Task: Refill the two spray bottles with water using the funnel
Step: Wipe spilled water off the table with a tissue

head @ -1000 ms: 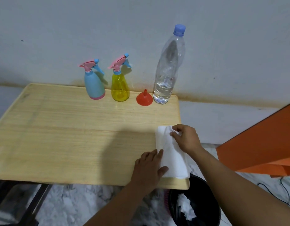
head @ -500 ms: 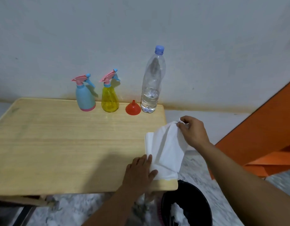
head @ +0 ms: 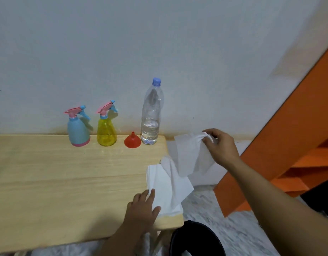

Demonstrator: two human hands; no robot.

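Along the back edge of the wooden table [head: 57, 178] stand a blue spray bottle [head: 78, 133] and a yellow spray bottle [head: 106, 133], both with pink trigger heads on. Right of them an orange funnel [head: 132, 140] sits mouth down, beside a clear water bottle [head: 151, 121] with a blue cap, about a third full. My left hand [head: 143, 207] presses flat on a stack of white tissues [head: 165, 189] at the table's right front corner. My right hand [head: 219, 145] pinches one tissue sheet [head: 191, 156] lifted off the stack, past the table's right edge.
A black bin [head: 196, 239] stands on the marble floor just below the table's right front corner. An orange slanted structure [head: 288, 145] rises at the right. A pale wall runs directly behind the table.
My right hand has pulled one tissue up and to the right, free of the stack. My left hand stays pressed on the stack. The camera view has tilted up and back.
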